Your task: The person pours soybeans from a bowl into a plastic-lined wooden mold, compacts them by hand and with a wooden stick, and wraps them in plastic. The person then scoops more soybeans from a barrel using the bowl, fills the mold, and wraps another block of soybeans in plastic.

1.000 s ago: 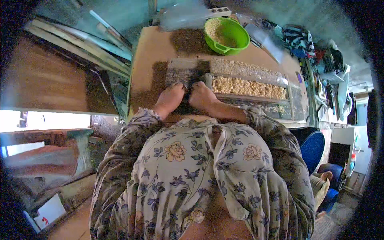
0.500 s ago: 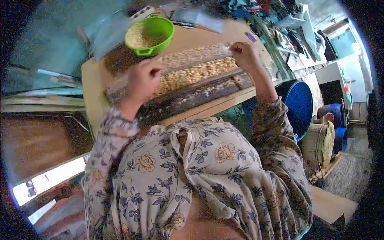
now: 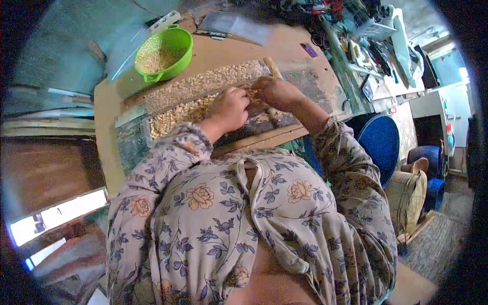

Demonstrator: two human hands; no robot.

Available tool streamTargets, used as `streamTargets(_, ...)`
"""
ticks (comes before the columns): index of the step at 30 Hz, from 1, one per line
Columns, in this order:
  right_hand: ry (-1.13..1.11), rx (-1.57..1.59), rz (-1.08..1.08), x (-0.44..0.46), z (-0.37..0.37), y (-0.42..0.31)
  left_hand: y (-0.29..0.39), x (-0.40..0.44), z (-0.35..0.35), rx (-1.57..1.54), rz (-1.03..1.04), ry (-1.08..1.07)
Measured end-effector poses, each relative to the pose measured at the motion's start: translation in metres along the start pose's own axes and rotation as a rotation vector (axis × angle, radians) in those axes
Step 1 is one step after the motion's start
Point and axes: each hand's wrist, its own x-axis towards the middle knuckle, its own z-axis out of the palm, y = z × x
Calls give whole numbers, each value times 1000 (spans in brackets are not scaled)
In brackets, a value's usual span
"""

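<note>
Two long rows of pale, nut-like pieces lie side by side on a dark board (image 3: 133,145) in front of me. The far row (image 3: 203,81) sits under what looks like clear plastic; the near row (image 3: 175,114) looks yellower. My left hand (image 3: 231,109) is over the right part of the near row, fingers curled inward. Close beside it, my right hand (image 3: 278,94) bends down at the row's right end, its fingers bunched. Whatever either hand pinches is hidden by the fingers. A short light stick (image 3: 272,67) lies just beyond my right hand.
A green basin (image 3: 175,66) holding more pale pieces stands at the table's back left. Clear plastic sheets (image 3: 239,28) lie at the back. A small purple item (image 3: 308,49) is at the right. Blue barrels (image 3: 378,145) stand beyond the table's right side.
My left hand has moved right, and my right hand has come down and left, so they are now close together. The view has shifted slightly, and the left part of the rows is uncovered.
</note>
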Motion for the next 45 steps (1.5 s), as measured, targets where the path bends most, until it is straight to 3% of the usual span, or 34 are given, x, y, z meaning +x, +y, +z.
streamTargets(3,-2,89,-43,-8,-2,6,2,-9,9,-59,87,225)
streamTargets(4,9,109,-83,-10,-2,9,2,-12,11,-59,68,226)
streamTargets(7,-136,221,59,-19,-1,22,5,-21,11,-44,18,190)
streamTargets(9,121,230,40,-26,9,34,4,-24,14,-88,-6,193)
streamTargets(13,268,340,107,-29,4,43,5,-30,10,-89,-46,194)
streamTargets(16,175,224,184,-19,4,42,3,-35,8,-90,-65,257)
streamTargets(18,-221,134,420,-12,10,37,3,-40,-1,-87,-106,283)
streamTargets(19,-226,163,359,-8,-30,13,1,-43,-5,-85,-116,289)
streamTargets(23,-255,121,423,-5,19,18,-8,-61,-16,-78,-169,317)
streamTargets(25,-7,439,441,-3,29,17,-16,-73,-18,-76,-204,343)
streamTargets(26,-8,440,424,-2,28,16,-21,-81,-17,-92,-211,353)
streamTargets(30,-182,23,523,20,-26,-5,-35,-105,-31,-38,-278,285)
streamTargets(32,161,133,408,25,-41,-12,-39,-121,-45,22,-297,288)
streamTargets(36,262,300,333,74,-70,-34,-44,-157,-65,-76,-374,322)
streamTargets(38,316,382,222,110,-73,-55,-52,-178,-61,88,-268,390)
streamTargets(40,134,412,154,169,-101,-113,-80,-212,-54,87,-243,295)
streamTargets(42,71,496,-76,233,-40,-114,-90,-225,-44,64,-257,221)
streamTargets(45,-199,21,-169,322,64,-117,-91,-231,-51,-54,-228,234)
